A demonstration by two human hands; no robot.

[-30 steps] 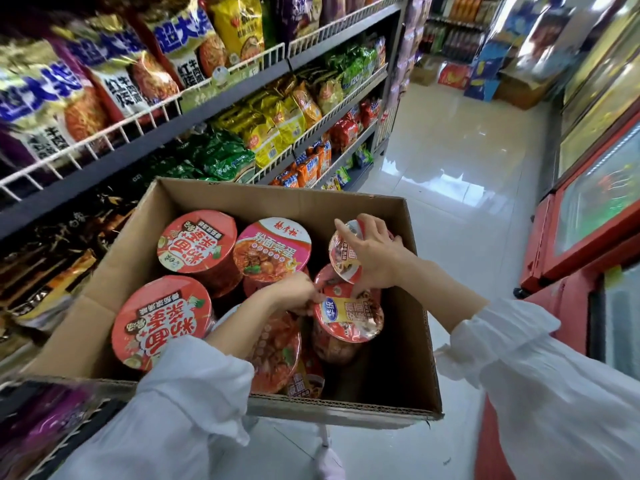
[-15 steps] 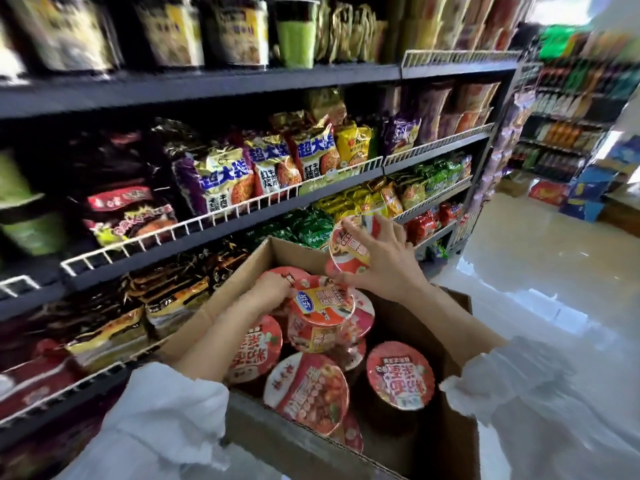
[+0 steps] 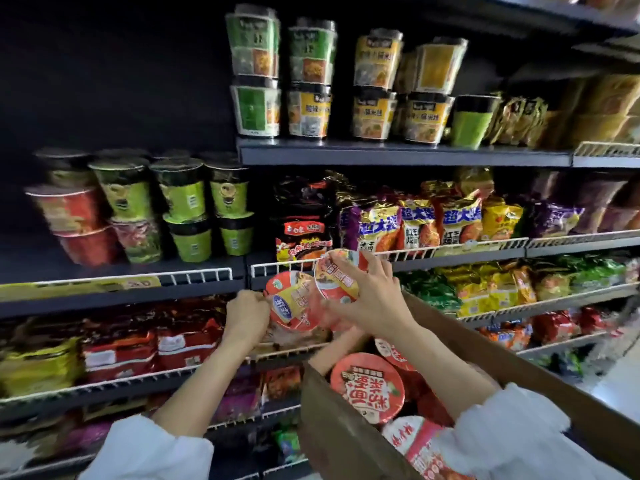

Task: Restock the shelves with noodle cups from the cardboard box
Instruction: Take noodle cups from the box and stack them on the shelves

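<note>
My left hand (image 3: 246, 313) grips a red noodle cup (image 3: 294, 303) with a yellow and blue lid, held tilted in front of the shelves. My right hand (image 3: 372, 299) holds a second red noodle cup (image 3: 337, 275) just above and to the right of the first, its lid facing me. Both cups hang above the open cardboard box (image 3: 346, 431) at the lower right, which holds several more red cups (image 3: 367, 386). Stacked noodle cups (image 3: 183, 209) stand on the dark shelf (image 3: 121, 271) at the left.
More stacked cups (image 3: 311, 109) fill the upper shelf (image 3: 398, 152). Noodle packets (image 3: 419, 223) sit behind white wire rails (image 3: 450, 251) on the middle and lower shelves. The upper left of the unit is dark. The aisle floor (image 3: 620, 386) shows at the far right.
Both hands have lifted their cups up out of the box toward the shelves. The view has swung left and up, from the box to the shelf faces.
</note>
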